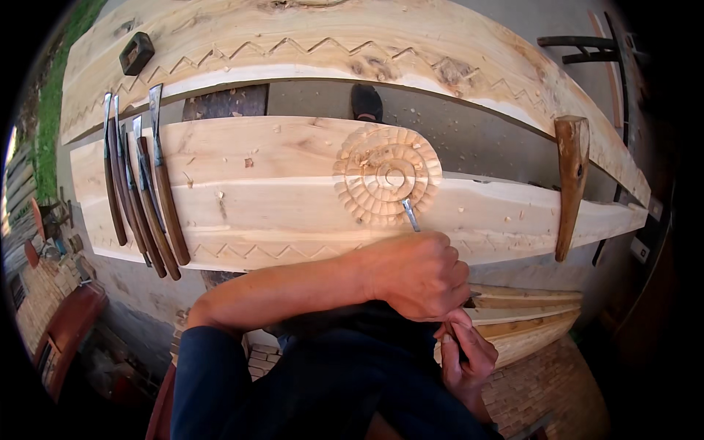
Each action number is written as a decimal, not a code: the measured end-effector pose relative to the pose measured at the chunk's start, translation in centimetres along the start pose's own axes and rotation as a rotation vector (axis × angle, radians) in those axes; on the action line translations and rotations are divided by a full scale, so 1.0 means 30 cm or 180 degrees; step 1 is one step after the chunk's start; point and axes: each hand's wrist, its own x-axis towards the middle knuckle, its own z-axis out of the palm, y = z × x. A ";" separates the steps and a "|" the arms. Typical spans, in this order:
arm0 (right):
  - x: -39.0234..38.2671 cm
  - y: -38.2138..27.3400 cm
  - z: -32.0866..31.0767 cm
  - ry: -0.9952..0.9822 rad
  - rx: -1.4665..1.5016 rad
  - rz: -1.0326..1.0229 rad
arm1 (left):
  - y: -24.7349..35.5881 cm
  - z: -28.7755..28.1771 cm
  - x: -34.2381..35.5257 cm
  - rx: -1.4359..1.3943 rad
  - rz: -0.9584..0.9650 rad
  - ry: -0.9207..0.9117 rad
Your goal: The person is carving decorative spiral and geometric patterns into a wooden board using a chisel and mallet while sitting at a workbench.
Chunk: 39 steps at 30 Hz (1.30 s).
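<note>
My left hand (422, 275) is closed around a chisel (410, 213), whose steel blade reaches onto a carved rosette of concentric scalloped rings (367, 161) in a pale plank (257, 169). My right hand (469, 352) is lower, just below the left, its fingers curled on the lower part of the chisel's handle, largely hidden. A zigzag groove runs along the plank's near edge, and loose shavings lie on its surface. Several wood-handled chisels and gouges (165, 198) lie side by side at the plank's left. A wooden mallet (570, 176) rests across its right part.
A second zigzag-carved plank (308, 44) lies beyond, with a dark block (136, 53) on it. A dark shoe (367, 101) shows between the planks. A dark frame (587, 48) stands at upper right; more shaped boards (521, 315) lie at lower right.
</note>
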 end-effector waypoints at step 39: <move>0.048 -0.100 -0.041 -0.0074 -0.0285 0.0402 | -0.006 -0.033 0.011 -0.0492 -0.0498 0.0060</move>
